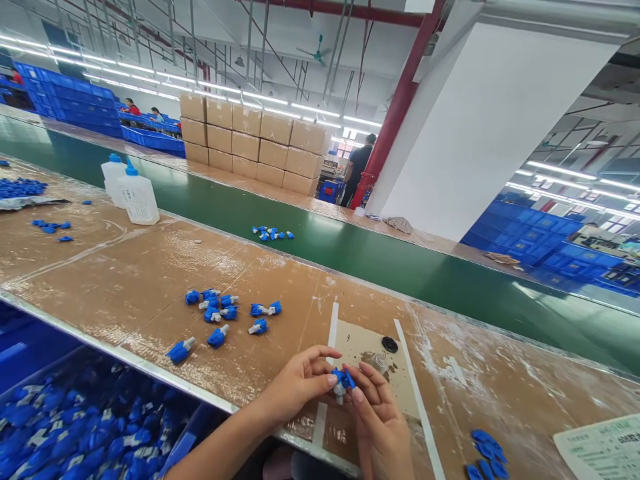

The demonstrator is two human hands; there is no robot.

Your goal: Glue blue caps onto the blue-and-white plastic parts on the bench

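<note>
Both my hands meet over the near edge of the brown worktable [125,280]. My left hand [295,387] and my right hand [380,420] pinch one small blue and white plastic part [343,381] between their fingertips. The part sits just above a tan card [360,347] taped to the table. Beside the card lie a small black disc [389,344] and a small clear round piece [379,362].
Several blue and white parts [220,313] lie loose to the left, and a few blue caps [485,453] at the right. A blue bin [75,433] full of such parts stands below the table edge. Two white bottles [135,193] and a green conveyor belt [375,260] lie beyond; a person stands by stacked cartons [250,143].
</note>
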